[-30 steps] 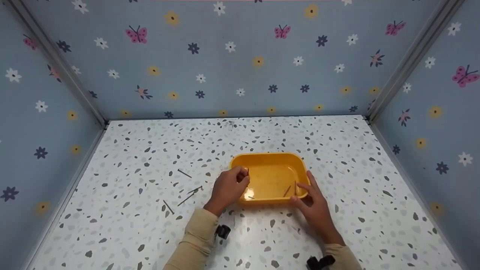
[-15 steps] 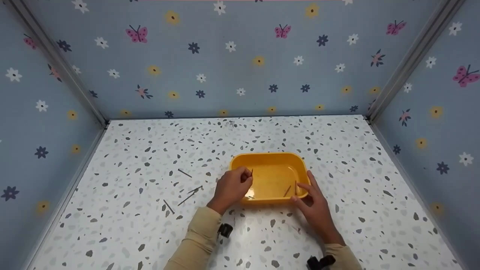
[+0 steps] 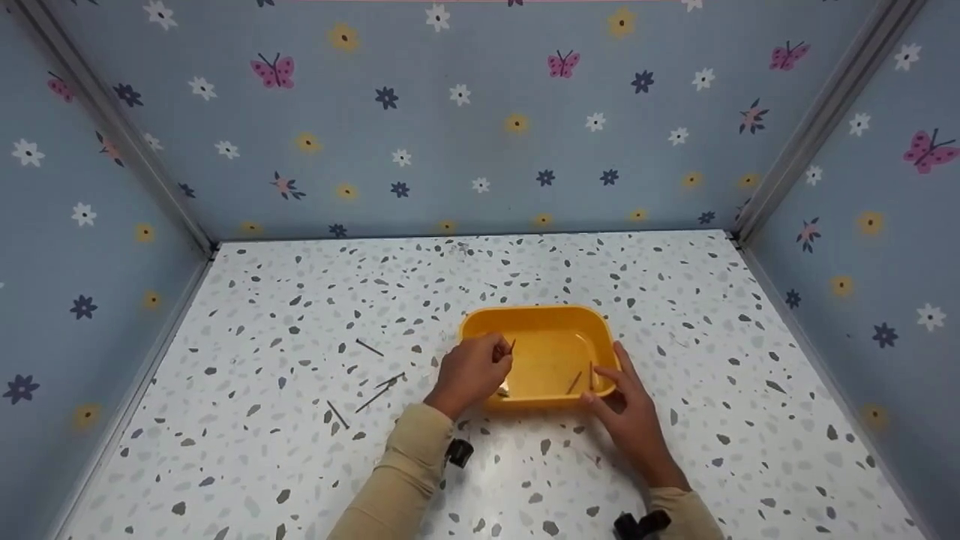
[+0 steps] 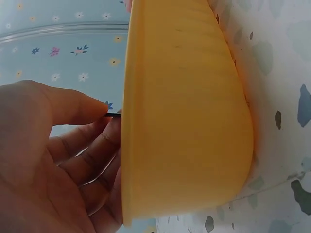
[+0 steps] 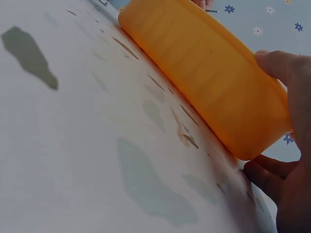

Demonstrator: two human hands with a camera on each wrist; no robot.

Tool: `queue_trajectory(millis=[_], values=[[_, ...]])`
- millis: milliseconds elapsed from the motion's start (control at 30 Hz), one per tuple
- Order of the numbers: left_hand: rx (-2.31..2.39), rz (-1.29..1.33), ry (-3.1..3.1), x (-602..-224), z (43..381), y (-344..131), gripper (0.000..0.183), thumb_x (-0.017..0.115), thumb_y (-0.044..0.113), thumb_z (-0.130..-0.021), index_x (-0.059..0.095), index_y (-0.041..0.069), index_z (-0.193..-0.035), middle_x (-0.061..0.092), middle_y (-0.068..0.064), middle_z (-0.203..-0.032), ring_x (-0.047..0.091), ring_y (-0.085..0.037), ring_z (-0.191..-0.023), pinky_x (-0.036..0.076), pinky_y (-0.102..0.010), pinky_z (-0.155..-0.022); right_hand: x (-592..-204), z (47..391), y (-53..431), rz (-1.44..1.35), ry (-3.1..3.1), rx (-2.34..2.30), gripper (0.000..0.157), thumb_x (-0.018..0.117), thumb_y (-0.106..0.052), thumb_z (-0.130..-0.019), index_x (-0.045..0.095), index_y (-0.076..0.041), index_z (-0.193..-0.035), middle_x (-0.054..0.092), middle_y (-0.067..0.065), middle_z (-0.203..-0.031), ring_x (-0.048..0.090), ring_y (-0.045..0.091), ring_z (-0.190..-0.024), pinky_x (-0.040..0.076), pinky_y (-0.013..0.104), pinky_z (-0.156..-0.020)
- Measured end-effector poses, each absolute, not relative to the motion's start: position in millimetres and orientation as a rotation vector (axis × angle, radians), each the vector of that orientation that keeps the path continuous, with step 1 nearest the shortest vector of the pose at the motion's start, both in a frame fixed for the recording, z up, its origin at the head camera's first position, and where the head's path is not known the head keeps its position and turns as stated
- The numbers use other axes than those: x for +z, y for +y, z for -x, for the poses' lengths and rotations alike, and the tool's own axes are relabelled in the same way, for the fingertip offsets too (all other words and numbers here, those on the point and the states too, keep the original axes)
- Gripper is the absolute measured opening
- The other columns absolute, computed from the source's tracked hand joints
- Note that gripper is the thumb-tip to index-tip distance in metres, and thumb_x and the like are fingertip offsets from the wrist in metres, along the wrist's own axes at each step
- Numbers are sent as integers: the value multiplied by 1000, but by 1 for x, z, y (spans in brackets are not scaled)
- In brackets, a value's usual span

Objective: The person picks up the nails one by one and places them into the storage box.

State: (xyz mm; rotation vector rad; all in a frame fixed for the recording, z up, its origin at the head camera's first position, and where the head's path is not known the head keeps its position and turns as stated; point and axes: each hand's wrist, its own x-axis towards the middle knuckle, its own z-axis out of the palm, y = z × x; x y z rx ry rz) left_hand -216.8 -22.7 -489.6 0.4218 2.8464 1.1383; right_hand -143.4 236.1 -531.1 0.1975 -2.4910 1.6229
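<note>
Tray (image 3: 541,352): yellow, shallow, rounded corners, sits flat on speckled worktop (image 3: 262,465), roughly centre. All places below taken from the tray.

L hand (image 3: 471,372): at tray's near-left corner, over the rim. Thumb + forefinger pinch a thin dark stick (image 3: 511,347), grip clamped on it, tip poking up and over the tray's inside. Left wrist view confirms: stick (image 4: 112,114) nipped between thumb and finger right at the rim, other fingers curled loosely behind the tray wall (image 4: 184,121). Fine pinch prob. because the stick is too thin for any fuller hold.

R hand (image 3: 630,409): at tray's near-right corner. Fingers fairly straight, laid along the right rim, thumb against the near wall; grip apart, nothing clamped. Right wrist view: thumb over the tray's top edge (image 5: 204,68), fingers low by its base. Reads as bracing: light tray would likely slide on the smooth top otherwise (judgement).

Inside tray: two sticks (image 3: 574,381) lying near the right end, close by R fingers; another short bit at the near-left, partly hidden by L hand.

Left of tray, on worktop: loose sticks (image 3: 373,398) scattered, well apart from tray; one (image 3: 368,346) further back, one (image 3: 336,413) nearer the person. All flat, random angles.

Both sleeves beige.
</note>
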Motion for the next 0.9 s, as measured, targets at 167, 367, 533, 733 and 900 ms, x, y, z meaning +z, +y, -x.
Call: queue_trajectory(millis=[167,367,533,733,900], values=[[1091,-437,2825,-489,219,-17,5,64,21,-95,66,19,-91,63,9,-78,58,-10,-66,47,-33,-61,-532,143,237,-197,-2489,1630,44,70,-17,-95,57,-1,-134,15,9,-166,35,33,-144,40,17,-100],[993,-419,2816,-489,222,-12,6,65,21,-94,66,19,-89,62,8,-76,57,-12,-66,46,-33,-61,-532,144,236,-189,-2490,1638,44,70,-16,-95,57,-1,-134,14,8,-166,32,31,-146,41,20,-102],[914,-384,2783,-487,226,-9,7,65,22,-95,66,18,-89,61,6,-77,56,-14,-66,46,-32,-62,-531,144,235,-188,-2489,1642,43,70,-17,-96,58,0,-133,14,8,-166,34,32,-144,42,18,-100],[857,-421,2777,-487,231,-3,11,65,24,-96,66,17,-88,61,5,-79,55,-16,-68,44,-32,-61,-532,144,235,-170,-2513,1610,44,69,-18,-96,57,-1,-134,13,5,-167,33,35,-145,39,14,-99],[802,-492,2794,-487,234,4,13,65,23,-96,66,16,-85,60,5,-76,55,-16,-68,43,-33,-62,-530,144,235,-160,-2518,1618,44,70,-19,-96,57,-2,-134,13,5,-167,29,33,-146,39,17,-101]])
